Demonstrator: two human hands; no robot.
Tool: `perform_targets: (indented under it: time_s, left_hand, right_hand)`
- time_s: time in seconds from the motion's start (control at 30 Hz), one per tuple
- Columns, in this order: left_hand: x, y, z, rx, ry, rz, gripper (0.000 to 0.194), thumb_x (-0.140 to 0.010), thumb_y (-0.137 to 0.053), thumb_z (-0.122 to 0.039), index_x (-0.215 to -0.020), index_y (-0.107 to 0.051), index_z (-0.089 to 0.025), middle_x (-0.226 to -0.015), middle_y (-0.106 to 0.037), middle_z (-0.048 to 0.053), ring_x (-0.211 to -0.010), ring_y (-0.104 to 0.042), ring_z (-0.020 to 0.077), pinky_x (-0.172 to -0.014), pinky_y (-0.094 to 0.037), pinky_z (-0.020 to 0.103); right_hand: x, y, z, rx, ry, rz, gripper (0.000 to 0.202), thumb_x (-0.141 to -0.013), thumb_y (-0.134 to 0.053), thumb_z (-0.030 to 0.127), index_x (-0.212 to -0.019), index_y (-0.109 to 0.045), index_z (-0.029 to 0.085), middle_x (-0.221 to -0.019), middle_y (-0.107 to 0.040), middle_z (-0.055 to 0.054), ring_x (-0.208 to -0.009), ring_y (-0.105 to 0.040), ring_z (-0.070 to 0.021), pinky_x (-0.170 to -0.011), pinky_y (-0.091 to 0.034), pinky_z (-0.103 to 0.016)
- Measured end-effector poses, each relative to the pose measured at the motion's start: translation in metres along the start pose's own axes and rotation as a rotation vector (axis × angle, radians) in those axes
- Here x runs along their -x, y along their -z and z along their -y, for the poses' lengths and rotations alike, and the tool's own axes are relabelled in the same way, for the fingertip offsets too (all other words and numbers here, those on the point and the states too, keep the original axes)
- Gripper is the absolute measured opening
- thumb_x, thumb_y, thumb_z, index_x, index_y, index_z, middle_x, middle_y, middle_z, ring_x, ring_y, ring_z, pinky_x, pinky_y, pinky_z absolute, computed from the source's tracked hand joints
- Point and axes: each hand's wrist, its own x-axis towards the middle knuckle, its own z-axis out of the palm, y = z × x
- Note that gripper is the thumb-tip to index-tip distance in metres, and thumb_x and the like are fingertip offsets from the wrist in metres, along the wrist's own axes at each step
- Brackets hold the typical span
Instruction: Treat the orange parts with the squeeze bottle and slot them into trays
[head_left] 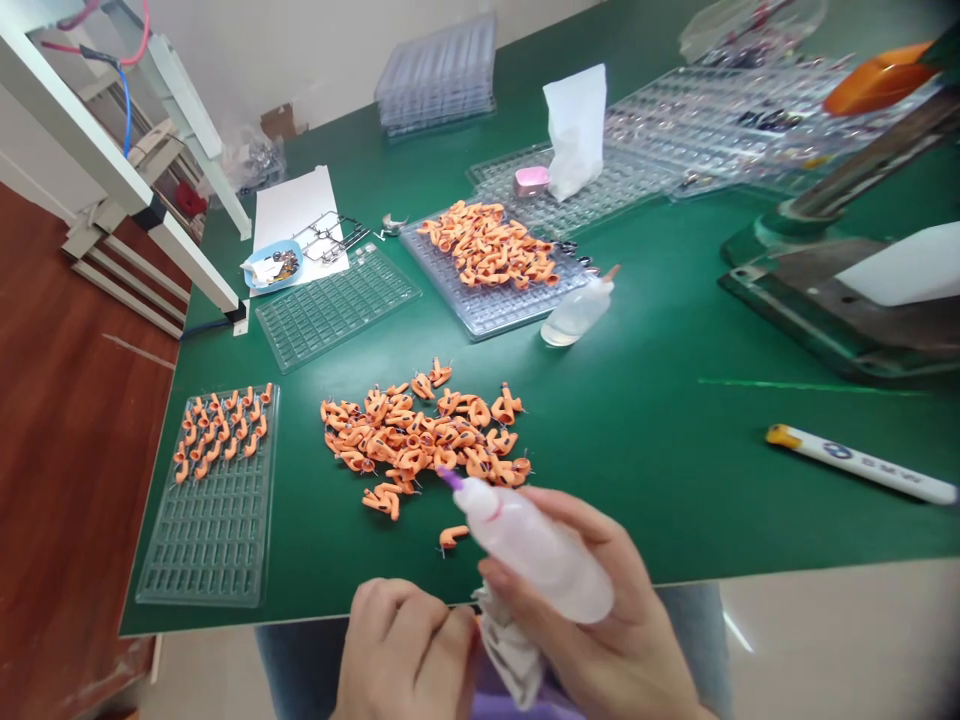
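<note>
My right hand is wrapped round a translucent squeeze bottle with a purple nozzle, which points up and to the left. A crumpled white cloth hangs below the bottle, against the same hand's fingers. My left hand is closed at the table's front edge beside the cloth. A speck of orange shows by its fingertips, but what it holds is mostly hidden. Just beyond the hands lie one loose curved orange piece and a pile of similar small orange pieces with thin wires.
Left stands a clear compartment tray, its far rows filled with orange pieces. Farther back are another orange heap on stacked trays, a second bottle and an unfilled tray. A marker and heavy metal stand are right.
</note>
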Motion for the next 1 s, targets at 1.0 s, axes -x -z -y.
perform_targets:
  time_s: [1.0]
  left_hand:
    - [0.007, 0.004, 0.002, 0.121, 0.125, -0.012, 0.012, -0.097, -0.054, -0.015, -0.099, -0.066, -0.015, -0.075, -0.067, 0.003, -0.072, -0.060, 0.0159, -0.066, -0.048, 0.030]
  right_hand:
    - [0.028, 0.000, -0.004, -0.284, -0.348, 0.016, 0.035, -0.082, -0.081, 0.046, -0.113, -0.066, 0.039, -0.110, -0.075, 0.001, -0.073, -0.074, -0.0135, -0.074, -0.062, -0.019]
